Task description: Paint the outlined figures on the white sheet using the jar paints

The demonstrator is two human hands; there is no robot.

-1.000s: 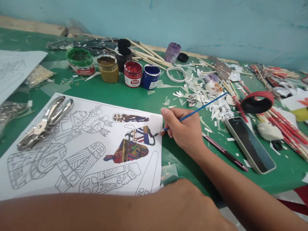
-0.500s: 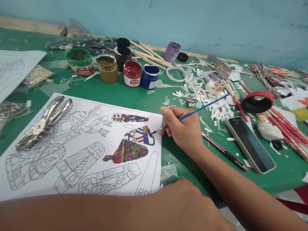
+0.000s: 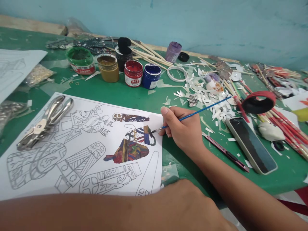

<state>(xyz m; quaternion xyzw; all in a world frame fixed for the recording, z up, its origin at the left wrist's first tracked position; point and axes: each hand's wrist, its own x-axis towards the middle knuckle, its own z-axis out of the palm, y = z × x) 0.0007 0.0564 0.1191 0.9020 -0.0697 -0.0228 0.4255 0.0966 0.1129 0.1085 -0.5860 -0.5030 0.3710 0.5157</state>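
My right hand (image 3: 181,126) pinches a thin blue paintbrush (image 3: 204,108), its dark tip touching the edge of a partly coloured shape on the white line-drawing sheet (image 3: 84,99). Red, blue, brown and green paint covers a few shapes near the sheet's right side; the others are bare outlines. Across the bottom lies my left forearm, with the back of my left hand (image 3: 187,205) by the sheet's lower right corner, its fingers hidden. A metal hole punch plier (image 3: 40,125) rests on the sheet's upper left part.
Open paint jars, green (image 3: 83,68), ochre (image 3: 108,75), red (image 3: 133,80) and blue (image 3: 151,82), stand behind the sheet. To the right lie paper scraps (image 3: 216,107), a tape roll (image 3: 258,102), a pink-and-black cutter (image 3: 226,152) and a phone (image 3: 252,147). Wooden sticks (image 3: 151,56) lie at the back.
The brush tip has shifted very slightly along the edge of the shape, where the dark green line looks a little thicker. The view has moved slightly; both hands stay in place.
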